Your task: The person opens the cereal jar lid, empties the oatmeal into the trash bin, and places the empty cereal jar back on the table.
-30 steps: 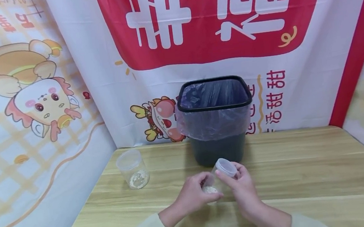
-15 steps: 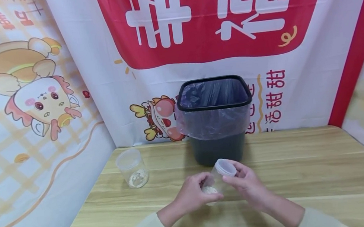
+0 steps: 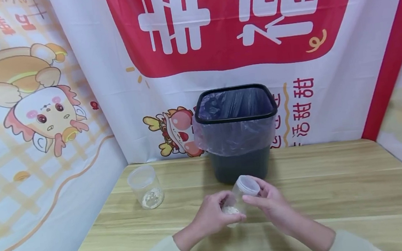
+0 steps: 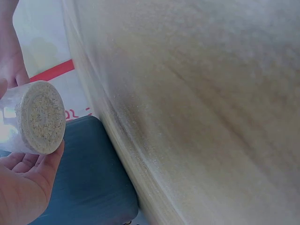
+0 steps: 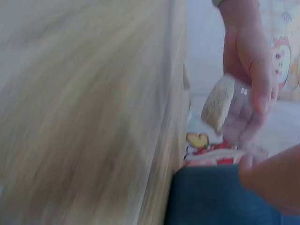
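Note:
A small clear plastic jar (image 3: 238, 199) with pale flakes (image 3: 230, 210) in its bottom hangs tilted above the table, its lid end up and to the right. My left hand (image 3: 211, 215) grips it around the lower body. My right hand (image 3: 271, 202) holds the translucent lid (image 3: 249, 185) at the top, thumb on the near side and fingers behind. Whether the lid is loose cannot be seen. In the left wrist view the flakes (image 4: 44, 117) show through the jar's round base. The right wrist view shows the flakes (image 5: 218, 103) slumped at the bottom end.
A second clear jar (image 3: 144, 181) with some pale flakes stands upright on the wooden table (image 3: 342, 192) at the left. Behind my hands is a dark bin (image 3: 241, 166) with a plastic liner over its rim. Printed cloth (image 3: 332, 98) hangs at the back and sides.
Between one second and half a second ago, my right hand turned on the lid and its forearm swung right. Since then it has barely shifted. The left hand and jar stay nearly still.

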`<state>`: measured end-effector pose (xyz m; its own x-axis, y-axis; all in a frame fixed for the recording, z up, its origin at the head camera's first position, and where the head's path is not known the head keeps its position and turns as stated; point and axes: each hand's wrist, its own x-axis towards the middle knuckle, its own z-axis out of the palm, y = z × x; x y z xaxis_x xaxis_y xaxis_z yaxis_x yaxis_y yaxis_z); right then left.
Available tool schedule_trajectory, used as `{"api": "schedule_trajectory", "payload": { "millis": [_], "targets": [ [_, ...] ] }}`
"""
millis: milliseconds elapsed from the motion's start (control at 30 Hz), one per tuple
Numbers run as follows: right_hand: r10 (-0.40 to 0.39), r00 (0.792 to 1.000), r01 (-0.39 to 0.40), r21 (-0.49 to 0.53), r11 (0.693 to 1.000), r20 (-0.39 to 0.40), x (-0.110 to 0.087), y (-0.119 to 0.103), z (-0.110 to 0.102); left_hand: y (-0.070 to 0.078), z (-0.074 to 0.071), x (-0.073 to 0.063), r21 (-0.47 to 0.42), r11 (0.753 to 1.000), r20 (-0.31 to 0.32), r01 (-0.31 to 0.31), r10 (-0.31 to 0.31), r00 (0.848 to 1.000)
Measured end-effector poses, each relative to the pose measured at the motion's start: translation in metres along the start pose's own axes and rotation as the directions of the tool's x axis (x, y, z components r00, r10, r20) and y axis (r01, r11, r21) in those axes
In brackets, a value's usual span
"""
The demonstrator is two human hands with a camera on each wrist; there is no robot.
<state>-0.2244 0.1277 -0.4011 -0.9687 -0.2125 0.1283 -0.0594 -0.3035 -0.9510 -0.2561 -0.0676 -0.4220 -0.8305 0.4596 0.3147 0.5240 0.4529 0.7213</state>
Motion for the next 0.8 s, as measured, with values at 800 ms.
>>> {"api": "schedule_trajectory", "payload": {
  "millis": [800],
  "targets": [
    [-0.036,0.986,0.029,-0.044,0.999,-0.163,0.005,0.002,0.007,-0.003,0.001,0.0,0.027,1.0,-0.02,-0.008,0.008,1.0]
  ]
}}
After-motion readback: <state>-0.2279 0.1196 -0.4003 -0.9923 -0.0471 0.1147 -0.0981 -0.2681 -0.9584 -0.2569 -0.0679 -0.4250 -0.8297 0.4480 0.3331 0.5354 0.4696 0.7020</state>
